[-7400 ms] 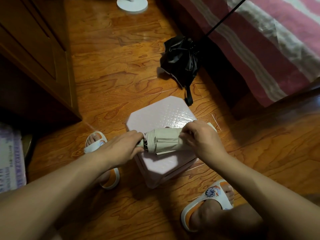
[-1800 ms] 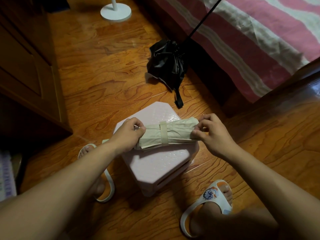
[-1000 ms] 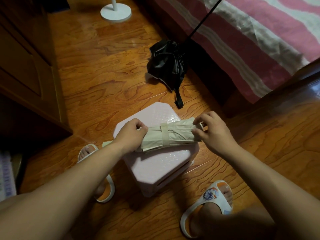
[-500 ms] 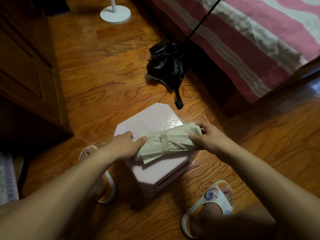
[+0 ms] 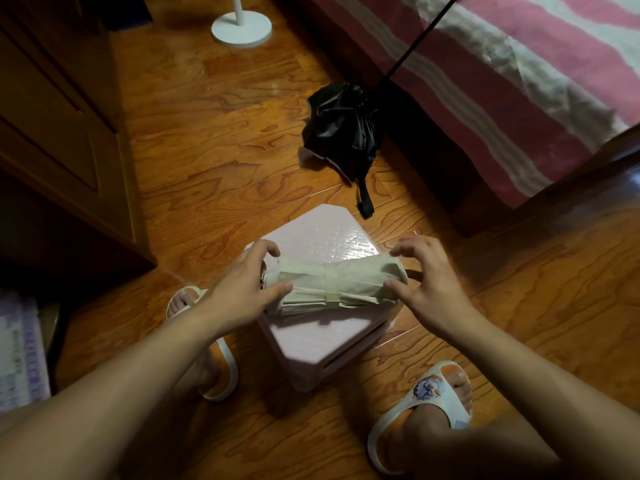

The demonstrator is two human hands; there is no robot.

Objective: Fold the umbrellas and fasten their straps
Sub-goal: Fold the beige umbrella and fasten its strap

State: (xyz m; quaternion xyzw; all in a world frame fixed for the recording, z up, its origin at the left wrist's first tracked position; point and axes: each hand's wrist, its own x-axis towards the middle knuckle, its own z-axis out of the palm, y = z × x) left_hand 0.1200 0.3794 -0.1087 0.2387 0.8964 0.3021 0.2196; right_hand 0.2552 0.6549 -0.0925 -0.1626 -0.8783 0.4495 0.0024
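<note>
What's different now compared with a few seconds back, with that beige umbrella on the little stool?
The beige umbrella, earlier being rolled with no strap showing, now lies on the pink stool with its strap wrapped around it. The left hand and right hand, which gripped its ends half a second ago, have loosened, fingers spread. The black umbrella on the floor stays unfolded, where it was.

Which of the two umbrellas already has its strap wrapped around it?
The beige umbrella lying on the pink stool, between both hands: a strap bands its rolled middle. The black umbrella on the floor is loose, its strap dangling.
</note>
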